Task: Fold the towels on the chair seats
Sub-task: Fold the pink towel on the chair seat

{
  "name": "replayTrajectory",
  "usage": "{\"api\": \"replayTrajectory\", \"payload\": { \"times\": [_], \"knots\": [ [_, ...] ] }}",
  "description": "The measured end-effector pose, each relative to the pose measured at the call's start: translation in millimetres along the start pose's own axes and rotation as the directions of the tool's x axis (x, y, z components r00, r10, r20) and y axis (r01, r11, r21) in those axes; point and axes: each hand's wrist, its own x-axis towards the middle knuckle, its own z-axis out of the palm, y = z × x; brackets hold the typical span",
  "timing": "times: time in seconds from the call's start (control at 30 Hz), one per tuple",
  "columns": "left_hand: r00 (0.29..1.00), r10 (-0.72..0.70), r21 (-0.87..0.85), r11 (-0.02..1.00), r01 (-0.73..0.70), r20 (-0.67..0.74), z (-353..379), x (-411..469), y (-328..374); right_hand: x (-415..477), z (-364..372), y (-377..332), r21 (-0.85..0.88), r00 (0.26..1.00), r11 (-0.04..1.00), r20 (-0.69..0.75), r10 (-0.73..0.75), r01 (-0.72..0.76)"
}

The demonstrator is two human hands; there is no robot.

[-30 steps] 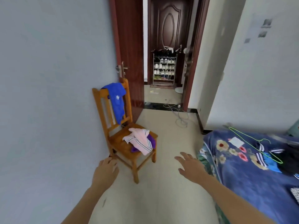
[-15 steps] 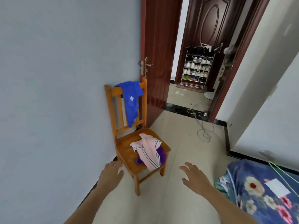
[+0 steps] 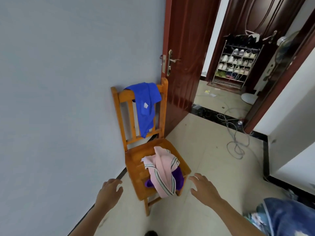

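A wooden chair (image 3: 134, 157) stands against the grey wall. On its seat lies a crumpled pink towel with striped edges (image 3: 162, 169), partly hanging over the front edge, and under it a purple towel (image 3: 178, 178) shows. A blue cloth (image 3: 144, 104) is draped over the chair back. My left hand (image 3: 109, 193) hovers in front of the seat's left corner, fingers relaxed and holding nothing. My right hand (image 3: 203, 189) is stretched out just right of the seat's front corner, fingers spread, apart from the towels.
An open dark red door (image 3: 180, 57) stands right behind the chair. A loose cable (image 3: 236, 142) lies coiled on the tiled floor near the doorway. A shoe rack (image 3: 236, 63) stands in the hallway beyond. A blue floral bedspread (image 3: 289, 217) fills the lower right corner.
The chair has grown larger and nearer in view, and the view has turned left off the bed. Both hands have come closer to the seat's front.
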Motion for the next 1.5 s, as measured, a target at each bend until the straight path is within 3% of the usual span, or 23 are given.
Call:
{"api": "replayTrajectory", "payload": {
  "times": [0.17,0.4,0.7,0.83,1.03,1.3,1.5],
  "knots": [
    [0.994,-0.072,-0.023,0.997,0.074,0.086,4,60,17,62,-22,13,-0.015,0.997,0.998,0.021,0.068,-0.067],
    [0.985,0.004,-0.025,1.0,0.001,0.175,2,137,70,136,-38,30,0.024,0.995,0.996,0.042,0.09,-0.091],
    [0.935,-0.272,-0.073,0.953,0.295,0.229,58,160,100,229,-40,99,-0.005,0.99,1.0,0.137,-0.025,0.026],
    [0.841,-0.499,-0.136,0.837,0.53,0.208,85,152,133,278,-37,123,0.007,0.965,0.987,0.208,-0.157,0.159],
    [0.69,-0.692,-0.315,0.62,0.719,0.214,111,145,173,327,-34,135,0.0,0.897,0.938,0.295,-0.33,0.346],
    [0.476,-0.843,-0.456,0.331,0.826,0.251,127,100,184,334,-4,110,0.0,0.729,0.825,0.467,-0.5,0.566],
    [0.392,-0.859,-0.45,0.223,0.865,0.329,160,99,170,344,25,89,-0.093,0.634,0.711,0.543,-0.551,0.697]
  ]
}}
